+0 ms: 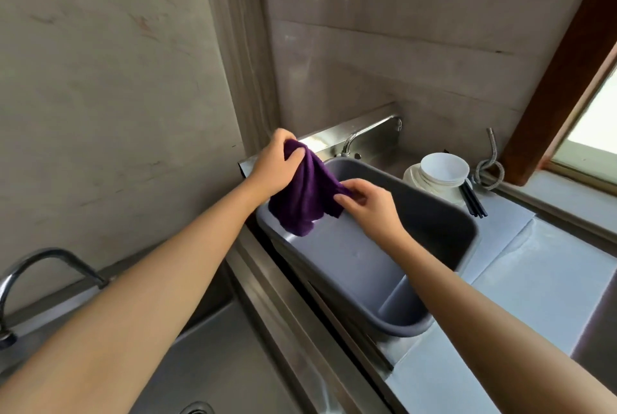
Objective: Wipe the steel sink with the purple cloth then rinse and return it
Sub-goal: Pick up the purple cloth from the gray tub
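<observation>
The purple cloth [305, 195] hangs spread between both hands above the far left end of a grey plastic basin [444, 216]. My left hand [277, 165] pinches its top corner up high. My right hand [369, 205] grips its right edge lower down. The cloth's bottom tip droops to the basin's rim. The steel sink [230, 357] lies at the lower left, under my left forearm, with its drain [197, 408] at the bottom edge and its tap [40, 266] at the far left.
A second tap [370, 131] stands on the steel backsplash behind the basin. Stacked white bowls and plates [440, 173] with dark chopsticks [472, 201] sit to the basin's right. A coiled metal hose [489, 170] lies by the window ledge. Pale sheets cover the counter at right.
</observation>
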Demonstrator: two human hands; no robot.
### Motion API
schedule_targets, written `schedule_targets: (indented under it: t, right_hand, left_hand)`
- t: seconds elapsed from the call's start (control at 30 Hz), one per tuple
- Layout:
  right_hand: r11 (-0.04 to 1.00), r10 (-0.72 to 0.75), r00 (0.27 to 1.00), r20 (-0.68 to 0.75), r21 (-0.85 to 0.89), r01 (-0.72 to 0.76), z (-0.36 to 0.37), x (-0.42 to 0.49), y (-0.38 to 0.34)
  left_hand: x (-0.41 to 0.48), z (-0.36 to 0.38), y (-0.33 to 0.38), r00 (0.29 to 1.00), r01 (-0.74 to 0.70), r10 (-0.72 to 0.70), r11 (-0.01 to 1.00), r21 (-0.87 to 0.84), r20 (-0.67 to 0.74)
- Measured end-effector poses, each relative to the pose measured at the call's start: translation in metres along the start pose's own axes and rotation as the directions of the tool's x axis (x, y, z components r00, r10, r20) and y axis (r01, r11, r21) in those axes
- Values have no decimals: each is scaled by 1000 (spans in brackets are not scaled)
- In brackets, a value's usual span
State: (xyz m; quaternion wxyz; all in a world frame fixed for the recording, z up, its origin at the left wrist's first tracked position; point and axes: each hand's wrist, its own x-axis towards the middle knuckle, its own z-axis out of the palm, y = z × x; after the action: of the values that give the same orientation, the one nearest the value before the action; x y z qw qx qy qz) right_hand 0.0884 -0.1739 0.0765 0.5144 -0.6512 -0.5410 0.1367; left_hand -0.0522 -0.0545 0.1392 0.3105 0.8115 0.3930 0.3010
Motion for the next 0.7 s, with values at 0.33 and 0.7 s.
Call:
schedule_targets:
  t: [0.33,0.7]
  right_hand:
    - [997,-57,998,26,49,56,50,-20,-40]
    - [987,55,987,151,143,-77,78,10,-87]
  left_hand:
    - [-17,-28,11,973,-45,61,996,75,-221]
    - [-70,-117,-30,941,53,-38,998,38,-335]
